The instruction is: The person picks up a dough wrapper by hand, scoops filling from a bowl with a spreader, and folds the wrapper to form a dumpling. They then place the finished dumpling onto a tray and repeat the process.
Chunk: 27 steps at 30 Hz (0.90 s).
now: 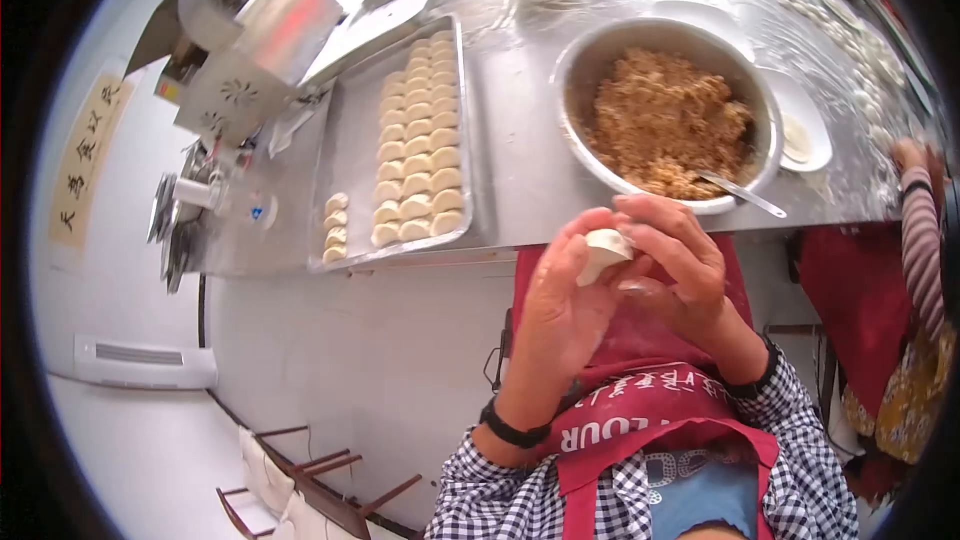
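Note:
A pale folded dumpling (606,248) is held between my two hands, in front of my red apron. My left hand (568,285) cups it from the left with the thumb and fingers closed around it. From the other side, the fingertips of my right hand (680,260) press at its edge; part of the dumpling is hidden behind them. Just beyond my hands stands a big metal bowl (570,125) of brown minced filling (670,110), and a spoon (745,194) leans over its near rim.
On the left, a metal tray (350,140) carries rows of dumplings (418,140). A white dish (815,130) with a dough wrapper (797,138) lies right of the bowl. Another person's arm (920,230) reaches in near floured dough pieces (850,50). A machine (255,50) stands at the far left.

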### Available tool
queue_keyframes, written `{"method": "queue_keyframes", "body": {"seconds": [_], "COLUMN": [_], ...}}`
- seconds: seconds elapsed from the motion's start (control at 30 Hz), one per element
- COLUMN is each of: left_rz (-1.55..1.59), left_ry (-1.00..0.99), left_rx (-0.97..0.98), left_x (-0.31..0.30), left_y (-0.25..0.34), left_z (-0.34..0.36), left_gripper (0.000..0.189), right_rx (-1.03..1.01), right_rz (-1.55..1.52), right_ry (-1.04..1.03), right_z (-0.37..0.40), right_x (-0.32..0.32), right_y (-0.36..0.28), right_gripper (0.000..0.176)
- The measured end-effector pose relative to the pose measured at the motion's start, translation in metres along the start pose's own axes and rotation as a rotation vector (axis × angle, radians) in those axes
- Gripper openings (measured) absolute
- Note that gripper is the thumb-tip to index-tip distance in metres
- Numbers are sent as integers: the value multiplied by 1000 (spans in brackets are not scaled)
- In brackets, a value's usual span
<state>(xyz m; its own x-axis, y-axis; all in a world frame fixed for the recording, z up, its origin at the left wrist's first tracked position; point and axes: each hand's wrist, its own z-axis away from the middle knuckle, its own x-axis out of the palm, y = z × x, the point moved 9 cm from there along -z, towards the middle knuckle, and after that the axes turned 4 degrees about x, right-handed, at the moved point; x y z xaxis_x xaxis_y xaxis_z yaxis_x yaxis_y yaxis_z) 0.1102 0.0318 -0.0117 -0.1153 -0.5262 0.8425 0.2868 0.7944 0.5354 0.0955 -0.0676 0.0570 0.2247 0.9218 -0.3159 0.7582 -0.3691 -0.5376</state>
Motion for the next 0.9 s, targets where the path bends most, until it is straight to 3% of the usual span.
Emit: {"method": "queue_keyframes", "body": {"seconds": [0.07,0.2,0.33,0.47,0.53,0.9], "left_rz": [-44,-489,-711,-846,-1023,-1394], "left_ry": [44,185,425,557,581,547], "left_rx": [92,400,593,573,446,351], "left_x": [-8,-51,-107,-136,-147,-162], "left_y": [37,146,248,307,327,409], "left_z": [1,9,20,8,-8,-137], "left_gripper": [31,32,28,21,23,21], "right_rx": [32,146,222,305,307,498], "right_rz": [-45,-224,-282,-265,-257,-268], "right_ry": [-55,-175,-267,-346,-344,-422], "right_z": [1,15,30,41,42,54], "right_x": [4,18,31,36,36,53], "right_y": [4,22,33,44,44,68], "right_gripper": [28,14,10,8,9,19]}}
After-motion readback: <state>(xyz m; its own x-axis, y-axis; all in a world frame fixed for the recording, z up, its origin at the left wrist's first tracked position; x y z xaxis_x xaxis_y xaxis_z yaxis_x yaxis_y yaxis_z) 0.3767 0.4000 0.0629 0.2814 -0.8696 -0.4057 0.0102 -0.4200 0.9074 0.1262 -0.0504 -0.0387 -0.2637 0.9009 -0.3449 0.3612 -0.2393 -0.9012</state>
